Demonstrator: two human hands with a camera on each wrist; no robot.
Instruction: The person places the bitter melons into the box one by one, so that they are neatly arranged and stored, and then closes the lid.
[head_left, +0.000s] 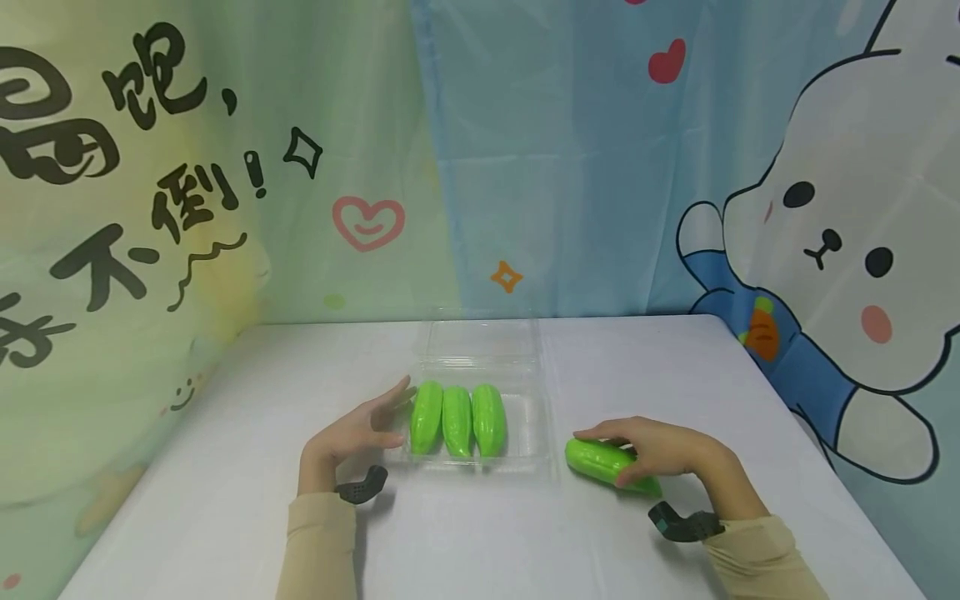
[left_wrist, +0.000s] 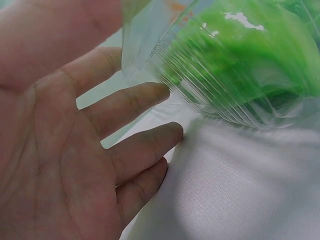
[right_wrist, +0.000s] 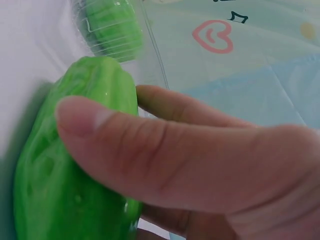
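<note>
In the head view a clear plastic box (head_left: pixel 525 425) lies with its lid (head_left: pixel 483 340) folded back. Three glossy green bitter melons (head_left: pixel 457 421) are side by side in its left and middle part. At the box's left wall is my left hand (head_left: pixel 360 429), its fingers extended and fingertips touching the plastic in the left wrist view. To the right of the box, my right hand (head_left: pixel 660 450) grips another bitter melon (head_left: pixel 600 460) between thumb and fingers. The right wrist view shows this melon's ridged, bumpy skin (right_wrist: pixel 75 200) under the thumb. Whether its underside touches the table cannot be told.
A white cloth covers the table (head_left: pixel 465 533). Behind it hangs a printed curtain (head_left: pixel 525 167) with a cartoon animal at the right. Dark wrist-camera mounts (head_left: pixel 682 523) stick out from both wrists.
</note>
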